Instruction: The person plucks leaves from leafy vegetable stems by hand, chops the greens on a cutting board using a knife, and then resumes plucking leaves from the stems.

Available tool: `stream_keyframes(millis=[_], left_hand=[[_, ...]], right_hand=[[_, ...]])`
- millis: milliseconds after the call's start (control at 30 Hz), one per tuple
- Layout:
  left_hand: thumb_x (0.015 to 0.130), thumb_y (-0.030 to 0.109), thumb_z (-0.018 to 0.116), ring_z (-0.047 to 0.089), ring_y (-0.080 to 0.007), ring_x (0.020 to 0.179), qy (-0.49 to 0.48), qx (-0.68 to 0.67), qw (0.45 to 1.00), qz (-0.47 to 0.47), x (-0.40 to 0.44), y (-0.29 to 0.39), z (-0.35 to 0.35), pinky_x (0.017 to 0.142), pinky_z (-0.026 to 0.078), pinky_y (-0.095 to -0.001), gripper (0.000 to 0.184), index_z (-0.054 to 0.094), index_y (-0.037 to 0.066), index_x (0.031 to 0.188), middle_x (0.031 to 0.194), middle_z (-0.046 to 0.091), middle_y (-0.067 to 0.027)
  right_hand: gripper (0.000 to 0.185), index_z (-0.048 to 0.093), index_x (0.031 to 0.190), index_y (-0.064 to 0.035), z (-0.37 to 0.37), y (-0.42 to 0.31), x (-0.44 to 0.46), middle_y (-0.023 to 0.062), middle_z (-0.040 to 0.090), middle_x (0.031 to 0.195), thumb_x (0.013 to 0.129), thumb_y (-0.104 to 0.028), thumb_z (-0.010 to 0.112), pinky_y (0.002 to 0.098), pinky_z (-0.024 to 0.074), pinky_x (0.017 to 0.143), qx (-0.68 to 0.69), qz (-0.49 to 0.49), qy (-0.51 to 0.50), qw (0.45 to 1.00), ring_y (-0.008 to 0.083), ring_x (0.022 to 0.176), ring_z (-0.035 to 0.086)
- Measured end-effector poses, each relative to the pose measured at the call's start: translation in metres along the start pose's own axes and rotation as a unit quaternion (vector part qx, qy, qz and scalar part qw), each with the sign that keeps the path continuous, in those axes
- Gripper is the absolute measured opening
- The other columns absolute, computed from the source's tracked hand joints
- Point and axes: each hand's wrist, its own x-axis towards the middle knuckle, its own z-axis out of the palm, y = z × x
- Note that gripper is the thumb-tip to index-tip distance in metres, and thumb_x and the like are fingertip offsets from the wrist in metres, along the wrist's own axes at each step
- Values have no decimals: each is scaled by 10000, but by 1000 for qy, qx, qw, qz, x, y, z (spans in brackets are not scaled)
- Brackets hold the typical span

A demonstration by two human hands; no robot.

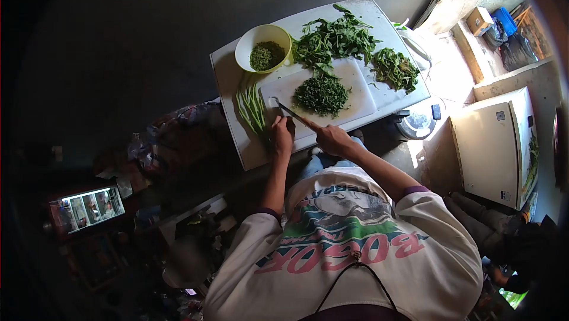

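My right hand is wrapped round the handle of a knife, whose blade reaches over the left part of a white cutting board. At the board's lower left corner, my left hand is closed near the blade tip; what its fingers hold is hidden. A heap of chopped greens lies on the board. Long green stalks lie left of the board, reaching down towards my left hand. Behind the board sit a bowl of chopped greens and a pile of leafy greens.
The white table also carries a smaller pile of greens at its right. A round lidded appliance stands beside the table's right edge. Farther right is a white fridge-like cabinet. Bags and clutter lie at the left.
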Motion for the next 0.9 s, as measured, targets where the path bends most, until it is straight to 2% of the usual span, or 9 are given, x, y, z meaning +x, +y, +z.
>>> stream_keyframes(millis=[100,200,233,300,433,600,700,800,900], left_hand=[[731,13,661,613,-426,875,20,24,999,9,-3,5,0,759,492,-482,174,634,-52,890,899,614,-225],[730,18,685,615,-429,894,8,56,998,-20,-1,-5,9,772,493,-481,212,637,-45,927,924,622,-215],[730,18,685,615,-429,894,8,55,998,-19,0,-9,12,772,493,-481,212,637,-45,927,924,622,-215],[736,18,697,617,-430,902,33,66,997,-7,-3,-12,16,781,495,-479,220,639,-41,940,933,628,-207],[761,37,705,625,-415,892,-2,65,998,-19,1,-10,10,783,502,-467,215,649,-30,957,929,639,-196],[774,46,717,643,-378,898,11,18,1000,5,7,-10,13,794,515,-442,204,668,-14,963,947,655,-177],[762,35,706,642,-388,914,22,18,999,23,14,-3,18,803,515,-444,203,668,-21,954,950,657,-184],[750,18,673,624,-410,902,-8,63,998,2,18,10,11,780,510,-471,182,654,-27,926,924,643,-194],[726,1,659,625,-416,904,12,53,999,5,18,8,13,785,512,-474,219,658,-31,943,932,645,-200]], right_hand=[[826,195,1568,-372,10,8,-25,227,663,724,868,-107,546,533,529,614,-40,6,3,999,417,663,671],[854,150,1574,-381,33,23,-32,222,681,813,874,-98,548,525,543,618,-59,-14,42,997,414,675,677],[854,150,1574,-381,35,26,-28,222,681,813,874,-98,548,525,543,618,-60,-13,42,997,414,675,677],[822,200,1573,-364,41,29,-21,210,660,730,874,-67,514,512,504,524,-62,-56,93,992,384,578,649],[810,219,1566,-379,37,31,1,205,657,723,876,-69,509,511,500,520,-40,-83,114,989,382,563,638],[852,159,1579,-348,11,34,-6,185,644,685,869,-93,554,501,513,551,-55,12,62,996,382,583,645],[848,169,1578,-348,-3,29,-15,187,630,647,865,-80,544,498,514,544,-52,34,56,996,389,583,645],[865,174,1576,-353,-3,22,-26,204,632,657,848,-68,544,510,514,552,-38,-2,83,996,399,594,646],[886,171,1576,-358,-3,15,-37,215,636,671,833,-65,554,520,516,564,-39,-3,62,997,412,602,644]])
